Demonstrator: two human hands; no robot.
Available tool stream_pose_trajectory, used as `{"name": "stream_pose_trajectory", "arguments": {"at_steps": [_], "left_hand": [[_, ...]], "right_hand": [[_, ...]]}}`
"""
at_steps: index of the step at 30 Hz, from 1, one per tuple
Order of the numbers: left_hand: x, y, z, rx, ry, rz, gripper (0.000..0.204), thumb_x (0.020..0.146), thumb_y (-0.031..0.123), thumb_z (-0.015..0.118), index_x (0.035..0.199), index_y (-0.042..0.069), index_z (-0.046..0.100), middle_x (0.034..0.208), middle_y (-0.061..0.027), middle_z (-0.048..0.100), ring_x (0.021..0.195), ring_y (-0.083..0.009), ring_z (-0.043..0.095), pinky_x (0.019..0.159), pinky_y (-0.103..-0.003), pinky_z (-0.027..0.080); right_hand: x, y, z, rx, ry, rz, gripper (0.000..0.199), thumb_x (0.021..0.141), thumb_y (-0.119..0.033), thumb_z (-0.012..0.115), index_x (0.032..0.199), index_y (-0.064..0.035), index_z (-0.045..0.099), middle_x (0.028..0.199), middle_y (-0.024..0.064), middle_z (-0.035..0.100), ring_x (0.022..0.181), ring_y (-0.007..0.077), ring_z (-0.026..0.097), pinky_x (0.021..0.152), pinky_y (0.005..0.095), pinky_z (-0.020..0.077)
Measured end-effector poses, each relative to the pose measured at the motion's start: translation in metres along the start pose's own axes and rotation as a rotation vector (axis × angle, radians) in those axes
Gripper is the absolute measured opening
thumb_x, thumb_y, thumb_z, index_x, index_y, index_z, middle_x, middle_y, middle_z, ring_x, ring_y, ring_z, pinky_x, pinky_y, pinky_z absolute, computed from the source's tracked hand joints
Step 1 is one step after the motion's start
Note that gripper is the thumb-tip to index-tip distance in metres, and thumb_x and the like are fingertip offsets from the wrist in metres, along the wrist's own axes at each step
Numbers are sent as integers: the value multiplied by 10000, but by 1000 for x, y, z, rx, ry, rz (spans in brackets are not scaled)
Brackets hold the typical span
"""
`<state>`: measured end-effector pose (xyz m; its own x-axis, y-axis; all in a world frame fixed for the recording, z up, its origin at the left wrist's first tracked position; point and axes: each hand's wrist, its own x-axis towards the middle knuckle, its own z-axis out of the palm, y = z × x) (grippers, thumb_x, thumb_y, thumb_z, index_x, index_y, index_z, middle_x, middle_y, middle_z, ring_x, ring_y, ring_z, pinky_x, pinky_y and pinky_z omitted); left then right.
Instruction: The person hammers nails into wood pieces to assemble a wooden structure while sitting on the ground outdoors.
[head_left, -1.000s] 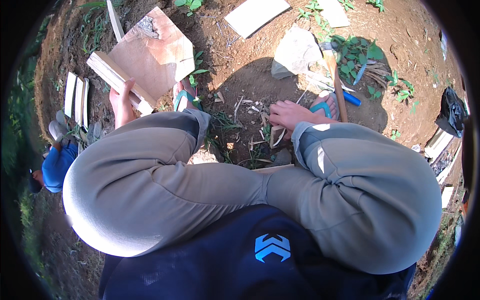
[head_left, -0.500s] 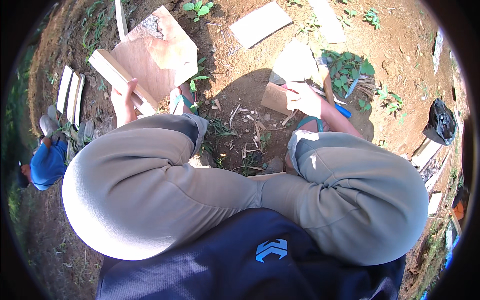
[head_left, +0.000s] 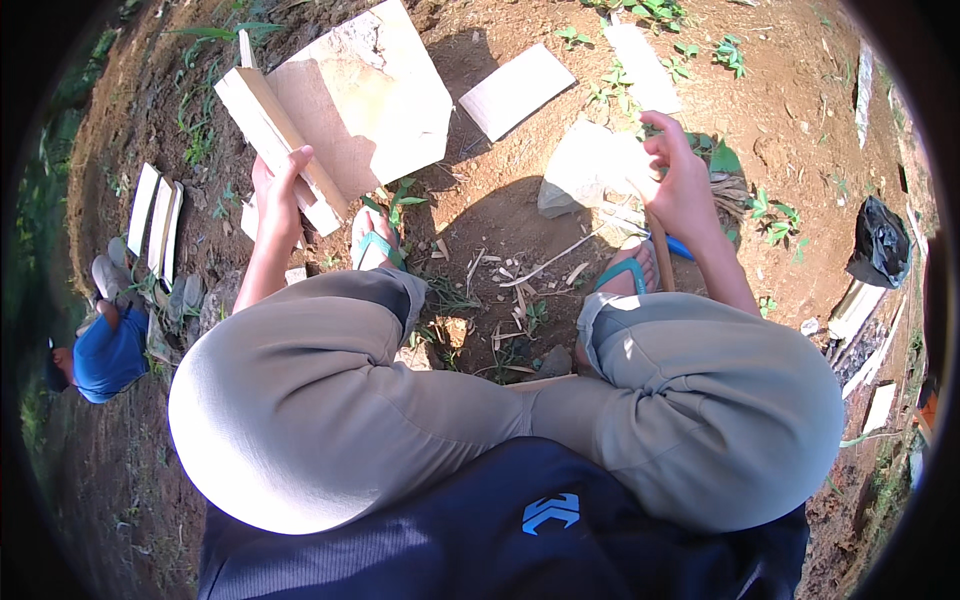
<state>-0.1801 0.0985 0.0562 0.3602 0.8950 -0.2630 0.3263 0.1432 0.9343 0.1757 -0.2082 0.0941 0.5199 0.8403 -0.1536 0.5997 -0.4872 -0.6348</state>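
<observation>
The left hand [head_left: 278,200] I am watching is wrapped around a pale wooden block [head_left: 275,145], thumb over its right side, fingers hidden behind. The block slants from upper left to lower right, gripped near its lower end, and its long axis crosses the rising left forearm [head_left: 258,262]. Just right of it, a broad angular board [head_left: 400,120] fans outward; from here I can't tell whether the two are joined. The right hand [head_left: 685,190] is well apart, so the block lies to its left, clearly nearer the left hand. I see that right hand raised, palm turned inward, fingers loosely bent and parted, with nothing visibly gripped. A wooden handle [head_left: 658,250] runs just below it; glare hides whether they touch. Beside those fingers sits a sunlit stone [head_left: 565,190]. Farther out, I find wood chips [head_left: 510,270] between two sandalled feet, and a small panel [head_left: 518,92] beyond them.
</observation>
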Motion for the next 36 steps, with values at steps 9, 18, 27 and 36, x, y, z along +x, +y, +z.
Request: {"name": "stream_pose_trajectory", "arguments": {"at_steps": [9,18,27,36], "left_hand": [[19,8,120,141,-358,49,507,859,218,685,1262,-49,531,1074,-122,668,1007,-191,637,944,-357,496],[5,-7,159,131,-405,-211,564,890,423,715,1192,-35,585,922,-84,669,830,-161,654,772,-332,539],[10,-15,161,118,-382,-187,468,932,467,645,1045,12,662,687,-42,623,678,-119,621,684,-300,517],[14,15,151,182,-616,-262,739,939,634,558,1230,-45,575,889,-110,667,934,-192,652,870,-363,506]], "right_hand": [[22,-12,-22,719,-57,29,574,807,28,710,1346,-11,518,1206,105,643,1097,147,640,901,281,554],[28,-36,13,205,-92,53,442,827,-22,748,1253,-19,630,1100,71,689,971,96,630,771,260,564],[38,-43,25,68,60,-210,512,801,36,729,1297,-55,644,1106,118,732,1019,197,712,851,309,560],[36,-55,24,-95,91,-507,426,805,30,759,1222,-42,705,1059,118,737,861,208,701,732,322,552]]}}
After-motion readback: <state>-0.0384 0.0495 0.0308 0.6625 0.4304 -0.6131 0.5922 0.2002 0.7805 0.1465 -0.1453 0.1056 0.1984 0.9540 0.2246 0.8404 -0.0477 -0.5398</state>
